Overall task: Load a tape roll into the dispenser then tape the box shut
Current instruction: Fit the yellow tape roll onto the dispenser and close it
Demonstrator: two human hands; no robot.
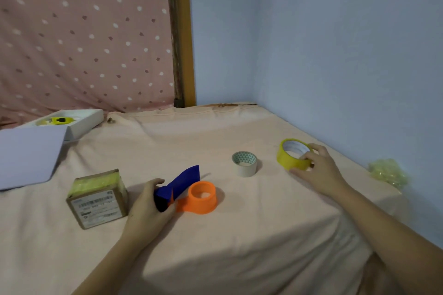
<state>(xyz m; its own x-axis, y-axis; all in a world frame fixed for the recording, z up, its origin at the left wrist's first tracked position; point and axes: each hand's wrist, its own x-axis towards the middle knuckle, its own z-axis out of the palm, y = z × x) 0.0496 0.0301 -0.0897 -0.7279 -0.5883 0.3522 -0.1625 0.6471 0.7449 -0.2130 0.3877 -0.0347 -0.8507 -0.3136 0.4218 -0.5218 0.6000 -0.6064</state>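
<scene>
We look down on a table (239, 235) draped in a peach cloth, set into the corner of a pale blue wall (335, 43), with a pink spotted fabric (84, 31) hanging behind at the left; a sheet of white paper (28, 153) lies at the table's left edge, beside an open white tray (88, 122) with something yellow inside that is too small for us to tell.

Our left hand (148, 208) reaches in from below with the forearm angled up and to the right; its grip is curled closed around the dark blue handle end of the dispenser (189, 191), thumb on top, fingers wrapped beneath; the dispenser rests on the cloth, its orange drum empty and opening upward, a blue flap rising behind it.

Our right hand (316, 167) stretches toward the far right, wrist low; its grip is closed on the yellow tape roll (291, 154), fingertips over the near rim and thumb against the outer face; the roll is tilted, its lower edge at the cloth.

The box (98, 199), brown with yellowish tape across its top and a white label facing us, sits just left of the left hand; a white tape roll (244, 164) lies flat between dispenser and yellow roll, apart from both; a crumpled wad of yellowish tape (388, 172) rests near the wall.
</scene>
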